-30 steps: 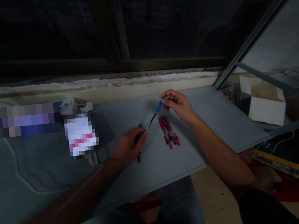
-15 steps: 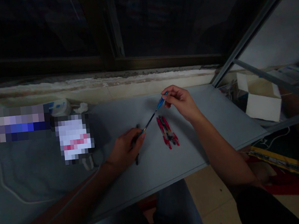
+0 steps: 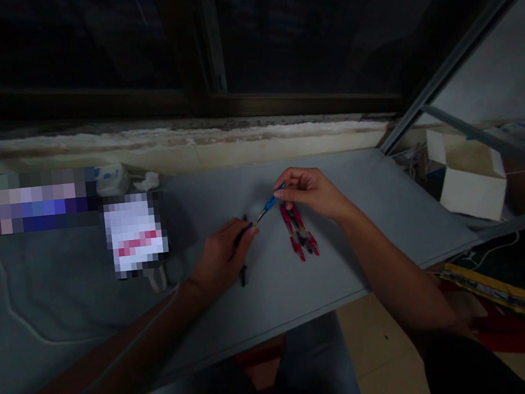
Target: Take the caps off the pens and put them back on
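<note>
My right hand point(image 3: 307, 194) pinches a blue-handled precision screwdriver point(image 3: 269, 204) between thumb and fingers. Its thin metal tip reaches the small black part point(image 3: 243, 274) gripped in my left hand point(image 3: 224, 254). That dark part sticks out on both sides of my left fingers, and its middle is hidden by them. Just below my right hand, a red and black toy model point(image 3: 299, 234) lies on the grey board point(image 3: 325, 271), not touched by either hand.
An open white cardboard box point(image 3: 472, 186) stands beyond the board's right end. Pixelated white and blue packages point(image 3: 135, 235) and a white roll point(image 3: 112, 180) lie to the left. A concrete sill and dark window run along the back.
My right hand has moved down and left, nearer my left hand. The screwdriver now lies flatter, with less of its shaft showing. The camera view has shifted slightly.
</note>
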